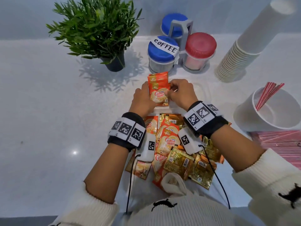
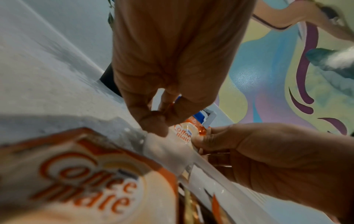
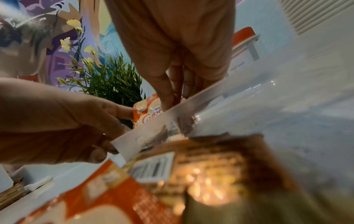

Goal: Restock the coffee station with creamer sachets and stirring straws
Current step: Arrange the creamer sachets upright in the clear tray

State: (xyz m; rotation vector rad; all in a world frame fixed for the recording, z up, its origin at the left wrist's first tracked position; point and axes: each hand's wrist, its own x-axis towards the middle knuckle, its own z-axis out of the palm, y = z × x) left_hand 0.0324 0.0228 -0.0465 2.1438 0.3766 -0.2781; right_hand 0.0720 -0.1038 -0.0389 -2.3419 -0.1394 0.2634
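Pinching a small stack of creamer sachets [image 1: 158, 90] from both sides, left hand [image 1: 143, 99] and right hand [image 1: 180, 93], probably to square the edges. Held over the clear tray [image 1: 199, 90], just beyond the loose pile of sachets [image 1: 175, 154].

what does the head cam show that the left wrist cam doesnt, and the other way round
Only the head view shows the cup of red straws, the stack of paper cups, the COFFEE jar, the potted plant and the loose sachet pile.

Only the left wrist view shows the painted wall behind the counter.

Both show the left hand and right hand holding the creamer sachets at the clear tray.
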